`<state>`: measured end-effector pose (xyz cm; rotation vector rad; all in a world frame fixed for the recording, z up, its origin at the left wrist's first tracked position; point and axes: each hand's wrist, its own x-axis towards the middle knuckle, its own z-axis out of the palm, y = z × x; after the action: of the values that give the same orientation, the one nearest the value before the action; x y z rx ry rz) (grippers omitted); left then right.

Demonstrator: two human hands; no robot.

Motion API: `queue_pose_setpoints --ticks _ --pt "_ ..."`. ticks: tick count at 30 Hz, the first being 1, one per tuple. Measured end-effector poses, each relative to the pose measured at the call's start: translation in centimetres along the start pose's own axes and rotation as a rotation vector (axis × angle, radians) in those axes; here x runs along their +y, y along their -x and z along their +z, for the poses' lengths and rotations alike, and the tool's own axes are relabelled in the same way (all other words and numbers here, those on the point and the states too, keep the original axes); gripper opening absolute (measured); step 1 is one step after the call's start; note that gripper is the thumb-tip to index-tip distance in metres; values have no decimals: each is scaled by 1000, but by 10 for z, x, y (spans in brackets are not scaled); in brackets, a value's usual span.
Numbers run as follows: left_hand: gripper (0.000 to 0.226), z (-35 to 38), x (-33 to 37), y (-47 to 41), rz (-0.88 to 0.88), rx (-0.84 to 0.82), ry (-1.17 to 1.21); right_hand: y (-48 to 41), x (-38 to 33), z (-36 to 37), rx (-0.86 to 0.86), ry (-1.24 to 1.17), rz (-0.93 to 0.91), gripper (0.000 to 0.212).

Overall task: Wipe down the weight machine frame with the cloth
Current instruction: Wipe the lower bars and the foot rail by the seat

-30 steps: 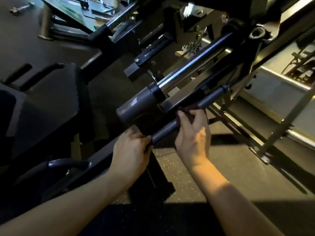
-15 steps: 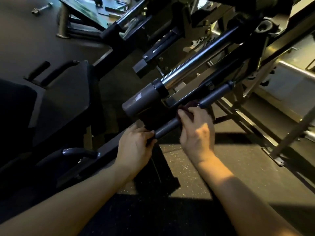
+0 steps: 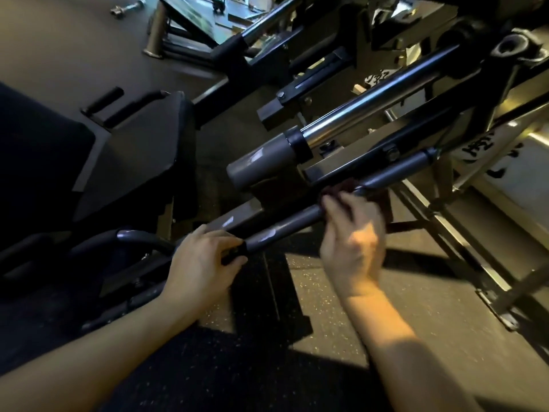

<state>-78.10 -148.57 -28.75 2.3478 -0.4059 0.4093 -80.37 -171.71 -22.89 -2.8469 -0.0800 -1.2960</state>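
A grey bar (image 3: pixel 285 226) of the weight machine frame runs diagonally from lower left to upper right. My left hand (image 3: pixel 205 260) grips its lower end at a black collar. Midway up the bar, my right hand (image 3: pixel 352 242) presses a dark red cloth (image 3: pixel 341 188) around it; only the cloth's upper edge shows past my fingers. Above it a thicker grey sleeve (image 3: pixel 261 163) caps a chrome tube (image 3: pixel 365 110) of the same frame.
A black padded seat (image 3: pixel 130 156) with two handle grips (image 3: pixel 104 101) sits at the left. A curved grey handle (image 3: pixel 142 237) lies below it. Slanted frame struts (image 3: pixel 439 221) cross the right side over speckled rubber flooring (image 3: pixel 326 298). A small dumbbell handle (image 3: pixel 127 7) lies far back.
My right hand with the cloth has slid a little up the grey bar. My left hand keeps its grip on the lower end. My head view has shifted, moving everything rightwards in the frame.
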Motion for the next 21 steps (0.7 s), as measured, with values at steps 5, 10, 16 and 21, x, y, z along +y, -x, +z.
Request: queue_pose_setpoints --ticks 5,10,16,21 --pt "36 -8 -7 10 -57 0 -9 38 -48 32 -249 -154 -344 43" --pt "34 -9 -16 24 -78 18 20 -6 0 -1 51 -200 78 21" --pt "38 -4 -22 16 -111 17 14 38 -81 30 -200 -273 -47 41" --pt "34 -1 -43 24 -125 -44 9 25 -52 17 -358 -209 -231 30"
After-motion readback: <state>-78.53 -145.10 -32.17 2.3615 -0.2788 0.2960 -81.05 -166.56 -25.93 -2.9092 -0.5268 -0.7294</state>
